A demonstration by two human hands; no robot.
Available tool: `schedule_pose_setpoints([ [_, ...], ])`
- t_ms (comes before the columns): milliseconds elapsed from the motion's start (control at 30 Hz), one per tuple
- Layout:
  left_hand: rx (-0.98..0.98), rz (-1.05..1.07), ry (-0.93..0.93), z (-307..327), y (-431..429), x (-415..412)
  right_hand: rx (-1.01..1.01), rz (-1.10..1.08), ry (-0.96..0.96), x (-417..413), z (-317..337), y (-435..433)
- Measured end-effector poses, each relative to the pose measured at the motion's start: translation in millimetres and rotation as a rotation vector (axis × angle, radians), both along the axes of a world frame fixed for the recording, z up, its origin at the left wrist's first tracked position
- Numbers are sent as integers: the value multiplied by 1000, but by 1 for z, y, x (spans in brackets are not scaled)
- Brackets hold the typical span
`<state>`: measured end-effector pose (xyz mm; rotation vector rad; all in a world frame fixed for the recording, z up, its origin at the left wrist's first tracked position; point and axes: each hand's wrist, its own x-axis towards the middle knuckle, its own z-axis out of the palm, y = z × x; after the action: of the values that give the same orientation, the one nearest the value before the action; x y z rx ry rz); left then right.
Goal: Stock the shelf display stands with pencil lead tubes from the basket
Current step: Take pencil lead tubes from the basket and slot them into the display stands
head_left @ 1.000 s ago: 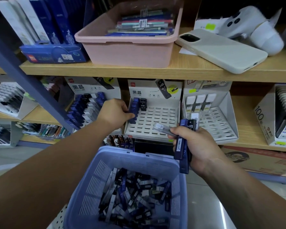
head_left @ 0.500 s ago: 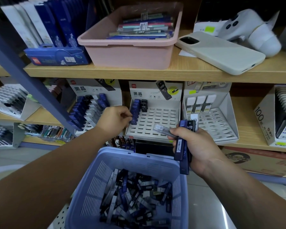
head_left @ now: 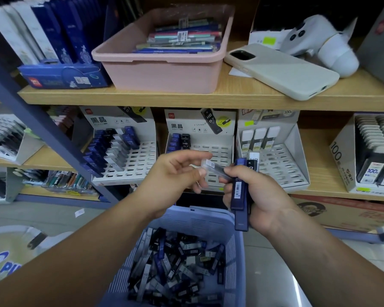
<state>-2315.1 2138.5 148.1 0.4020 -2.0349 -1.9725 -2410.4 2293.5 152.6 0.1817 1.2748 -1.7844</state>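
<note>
The right hand [head_left: 262, 196] grips a bundle of blue tubes [head_left: 238, 189] upright. It is in front of the front edge of the lower shelf [head_left: 319, 165] and above the far right corner of the basket [head_left: 193, 218]. Its thumb and forefinger also hold the right end of a clear tube [head_left: 216, 169], which points to the left and a little up.

The left hand [head_left: 175, 173] is at the other end of the clear tube, forefinger above and thumb below, both curled. This hand is blurred, so I cannot tell if the fingers really pinch the clear tube or are only close to it.

Both hands are in front of the middle stand [head_left: 217, 149] on the lower shelf. A few stocked tubes [head_left: 180, 141] stand in its far left corner. The left stand [head_left: 142, 158] has rows of tubes along its left side. The right stand [head_left: 282, 160] has three white-capped packs at its far edge.

In the basket many loose tubes [head_left: 177, 258] lie mixed, black, blue and clear.

On the upper shelf [head_left: 142, 98] a pink tub [head_left: 164, 72] stands near the front edge. A phone [head_left: 279, 72] lies to the right of it.
</note>
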Motion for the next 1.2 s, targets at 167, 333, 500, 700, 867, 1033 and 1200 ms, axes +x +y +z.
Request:
schedule_pose_setpoints([
  [167, -50, -88, 120, 4, -2, -1, -63, 107, -103, -2, 4, 6],
  [333, -65, -93, 164, 5, 3, -2, -69, 120, -136, -6, 6, 9],
  [500, -147, -46, 164, 13, 2, -10, -17, 77, -115, -8, 2, 8],
  [700, -216, 317, 72, -2, -32, -32, 81, -86, -49, -17, -10, 12],
  [867, -587, 420, -92, -26, -75, -58, 86, -60, -8, -17, -11, 20],
  [1033, -841, 258, -113, -30, -90, -88, 98, -31, 36, -20, -13, 21],
  [1200, -1041, 157, -207, -30, -99, -101, 92, -29, 41, -24, -15, 20],
])
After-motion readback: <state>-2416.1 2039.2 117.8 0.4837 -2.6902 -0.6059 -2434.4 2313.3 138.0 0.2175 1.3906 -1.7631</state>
